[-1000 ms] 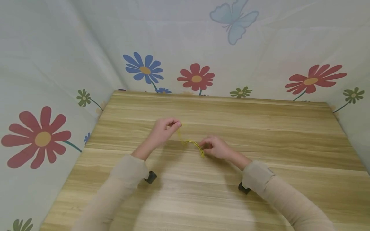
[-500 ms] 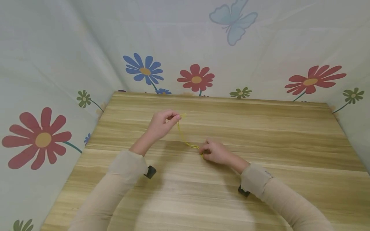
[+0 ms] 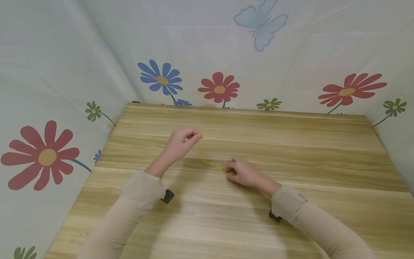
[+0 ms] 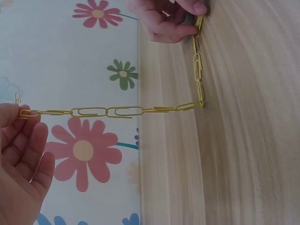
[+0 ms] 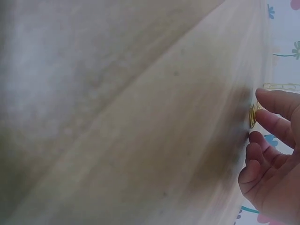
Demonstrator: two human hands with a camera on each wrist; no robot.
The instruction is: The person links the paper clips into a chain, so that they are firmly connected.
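A chain of yellow paper clips [image 4: 124, 111] runs between my two hands. My left hand [image 3: 182, 143] pinches it near one end, raised above the table, and a loose clip [image 4: 18, 97] sticks out past the fingertips. From there the chain drops to the tabletop, bends, and continues along the wood toward my right hand [image 3: 244, 172]. That hand is low at the table, its thumb and fingers gripping the chain's other end. Yellow clips [image 5: 252, 116] show at its fingertips in the right wrist view, partly covered by the fingers.
The wooden table [image 3: 207, 230] reaches back to a pale curtain [image 3: 200, 32] printed with flowers and a butterfly. Another curtain side hangs at the left edge. A black wrist device [image 3: 168, 196] shows below the left sleeve, with a similar one [image 3: 275, 216] under the right.
My left hand has risen slightly, lifting more chain off the table. The right hand has closed over the far end and shifted a little right, drawing the lying stretch straighter.
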